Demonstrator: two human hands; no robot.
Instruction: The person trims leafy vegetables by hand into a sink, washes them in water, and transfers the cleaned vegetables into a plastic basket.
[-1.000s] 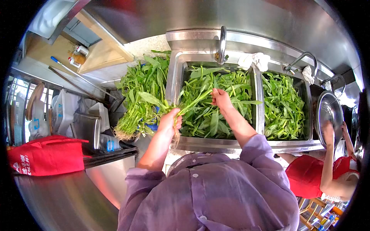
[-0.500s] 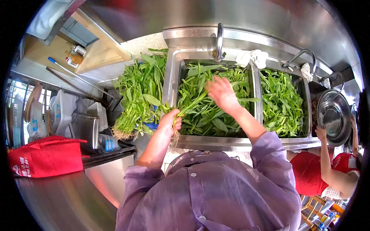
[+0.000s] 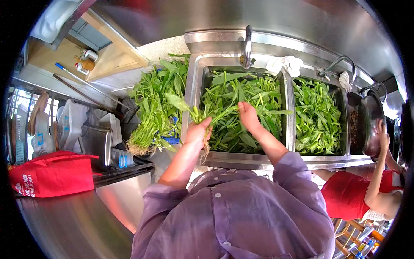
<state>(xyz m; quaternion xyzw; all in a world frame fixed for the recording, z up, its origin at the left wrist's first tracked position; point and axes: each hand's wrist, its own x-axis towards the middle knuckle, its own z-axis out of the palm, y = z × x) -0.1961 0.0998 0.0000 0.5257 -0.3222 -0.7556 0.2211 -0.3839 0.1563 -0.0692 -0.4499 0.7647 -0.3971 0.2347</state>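
Observation:
My left hand [image 3: 199, 131] is closed around the root end of a small bunch of water spinach [image 3: 223, 113], over the left rim of the left sink basin [image 3: 194, 82]. Pale roots dangle below my fist, and one leaf sticks out to the left. My right hand [image 3: 249, 117] is closed at the far end of the stems, its fingertips pinched on them. Beneath both hands, loose water spinach [image 3: 243, 139] fills the left basin. Left of the sink lies a big heap of water spinach [image 3: 157, 101] with its roots on.
More greens [image 3: 319, 116] fill the middle basin. A curved faucet [image 3: 248, 45] rises behind the left basin, beside a white cloth [image 3: 284, 65]. At right, a co-worker in a red apron [image 3: 349, 194] handles a metal bowl [image 3: 371, 129]. A red bag [image 3: 56, 175] lies at left.
My right hand has come down from above the leaves and closed on the stems. My left hand has shifted slightly right and up. The co-worker's bowl has tilted.

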